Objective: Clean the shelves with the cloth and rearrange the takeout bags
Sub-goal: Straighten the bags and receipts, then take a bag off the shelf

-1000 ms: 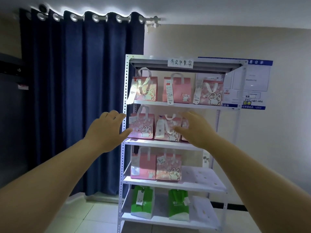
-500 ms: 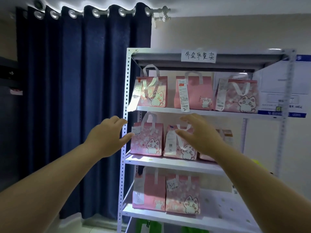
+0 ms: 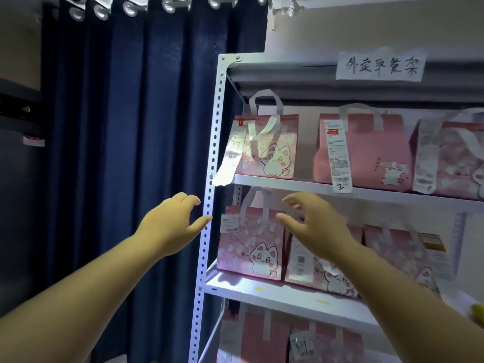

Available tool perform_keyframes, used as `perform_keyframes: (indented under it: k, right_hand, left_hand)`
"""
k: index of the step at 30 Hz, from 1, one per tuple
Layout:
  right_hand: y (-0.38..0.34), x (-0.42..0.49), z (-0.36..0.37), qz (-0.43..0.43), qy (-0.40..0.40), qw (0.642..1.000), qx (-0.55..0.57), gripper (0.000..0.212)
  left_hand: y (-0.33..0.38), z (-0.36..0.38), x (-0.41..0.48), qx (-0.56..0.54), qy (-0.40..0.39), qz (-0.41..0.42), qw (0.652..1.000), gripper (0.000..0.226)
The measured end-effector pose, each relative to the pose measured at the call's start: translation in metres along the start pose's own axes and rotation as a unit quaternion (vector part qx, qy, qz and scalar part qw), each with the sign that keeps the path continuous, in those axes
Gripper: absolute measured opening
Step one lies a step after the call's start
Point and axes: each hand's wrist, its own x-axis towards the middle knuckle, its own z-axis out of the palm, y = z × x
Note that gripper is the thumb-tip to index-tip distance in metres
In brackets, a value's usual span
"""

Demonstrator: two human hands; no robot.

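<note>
A white metal shelf rack [image 3: 209, 195] holds pink takeout bags with cat drawings and receipts. On the upper shelf stand a cat bag [image 3: 269, 148], a plain pink bag [image 3: 366, 150] and a third bag [image 3: 455, 158] at the right edge. On the middle shelf, a cat bag [image 3: 251, 244] stands at the left with more bags beside it. My left hand [image 3: 170, 224] is open beside the rack's front-left post, holding nothing. My right hand [image 3: 314, 221] is open in front of the middle-shelf bags, fingers spread and empty. No cloth is in view.
A dark blue curtain [image 3: 131, 153] hangs left of the rack. A handwritten paper label [image 3: 379, 65] is stuck on the top shelf edge. More pink bags [image 3: 267, 339] stand on the shelf below. Something yellow [image 3: 478, 310] shows at the right edge.
I have come closer to the rack, so the shelves fill the view and the lower green bags are out of sight. Both hands have reached forward toward the middle shelf's left end.
</note>
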Motion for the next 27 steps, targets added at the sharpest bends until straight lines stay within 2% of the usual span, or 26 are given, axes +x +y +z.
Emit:
perform_keyframes:
  k: [9, 14, 22, 27]
  right_hand:
    - [0.031, 0.085, 0.076, 0.013, 0.026, 0.999, -0.035, 0.033]
    - [0.044, 0.123, 0.105, 0.025, 0.076, 0.996, -0.026, 0.026]
    - [0.062, 0.148, 0.134, 0.031, 0.087, 0.995, -0.036, 0.024]
    - [0.074, 0.158, 0.139, 0.030, 0.096, 0.994, -0.032, 0.022]
  left_hand:
    - [-0.049, 0.079, 0.108, -0.076, 0.007, 0.014, 0.997, 0.049]
    - [-0.065, 0.115, 0.160, -0.137, 0.000, -0.009, 0.990, 0.050]
    - [-0.066, 0.151, 0.201, -0.261, -0.011, -0.037, 0.965, 0.029]
    - [-0.068, 0.157, 0.204, -0.317, -0.006, -0.023, 0.948, 0.036]
